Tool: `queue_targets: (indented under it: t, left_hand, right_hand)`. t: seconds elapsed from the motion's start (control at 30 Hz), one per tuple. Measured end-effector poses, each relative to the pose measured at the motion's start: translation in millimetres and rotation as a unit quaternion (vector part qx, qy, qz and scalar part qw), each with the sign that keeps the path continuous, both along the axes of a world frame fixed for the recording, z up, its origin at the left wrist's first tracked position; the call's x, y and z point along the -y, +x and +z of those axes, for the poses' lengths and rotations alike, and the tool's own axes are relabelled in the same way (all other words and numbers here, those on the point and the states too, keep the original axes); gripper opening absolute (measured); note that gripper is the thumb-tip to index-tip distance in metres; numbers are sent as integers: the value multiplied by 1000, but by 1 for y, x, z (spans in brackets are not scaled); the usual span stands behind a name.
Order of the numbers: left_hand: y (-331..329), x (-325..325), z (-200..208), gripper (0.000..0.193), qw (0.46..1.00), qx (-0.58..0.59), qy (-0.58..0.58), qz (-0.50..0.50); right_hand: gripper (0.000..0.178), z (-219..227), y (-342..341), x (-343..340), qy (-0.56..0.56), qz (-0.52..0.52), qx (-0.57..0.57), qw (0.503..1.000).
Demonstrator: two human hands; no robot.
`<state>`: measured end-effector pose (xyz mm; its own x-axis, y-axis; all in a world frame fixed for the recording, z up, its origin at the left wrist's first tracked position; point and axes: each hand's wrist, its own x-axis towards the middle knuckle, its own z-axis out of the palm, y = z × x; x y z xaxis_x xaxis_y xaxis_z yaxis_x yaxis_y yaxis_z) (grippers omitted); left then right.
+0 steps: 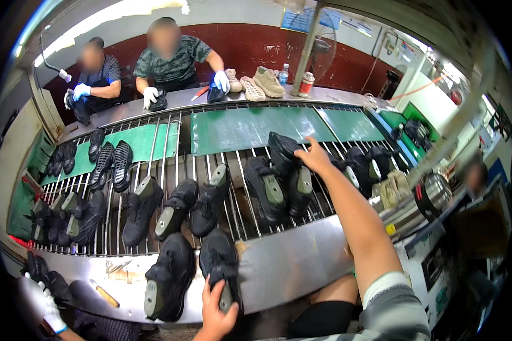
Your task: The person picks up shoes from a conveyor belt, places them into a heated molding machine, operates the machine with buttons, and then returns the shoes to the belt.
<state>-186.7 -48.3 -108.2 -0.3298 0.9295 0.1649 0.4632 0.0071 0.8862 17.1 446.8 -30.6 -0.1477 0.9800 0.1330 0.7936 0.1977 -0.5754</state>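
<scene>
Black shoes on lasts crowd the scene, and judging by how they lie, the handling is somewhere in the middle. Far left of the left hand, a cluster of black shoes [68, 219] sits on the roller conveyor [170, 142], with a pair turned sole-up [112, 165] beyond them. Just left of the left hand, one black lasted shoe [169, 277] lies on the steel bench [290, 264]. The left hand [217, 312] is clamped over the heel end of a second black shoe [221, 267], fingers curled on it, so this one is on the bench and in hand. Between the two hands, three more black shoes [179, 207] rest across the rollers, seemingly waiting. The right hand [314, 156] reaches far out with fingers spread, touching the top of a black shoe [284, 150] standing beside another pair [267, 190]; it has not closed on it. Right of that hand, further dark shoes [364, 162] lie on the conveyor. Across the line, two people in gloves work on shoes, with beige shoes [261, 82] beside them.
</scene>
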Motion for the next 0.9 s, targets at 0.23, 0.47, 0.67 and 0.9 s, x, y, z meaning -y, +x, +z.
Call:
queue_targets:
  t: [0.23,0.47,0.67,0.9]
  left_hand:
    - [-9,7,-1,71,999,-8,-28,-14]
    - [-8,17,-25,66,999,42,-28,15]
    - [-3,2,-18,70,998,38,36,39]
    - [14,-5,-14,67,997,39,67,30]
  right_hand:
    - [105,-29,-76,-165,-342,-101,212,910]
    - [109,-54,-96,-145,-343,-68,162,923]
    - [128,47,-54,-29,-56,-112,99,987]
    - [107,142,79,233,171,-1,-68,983]
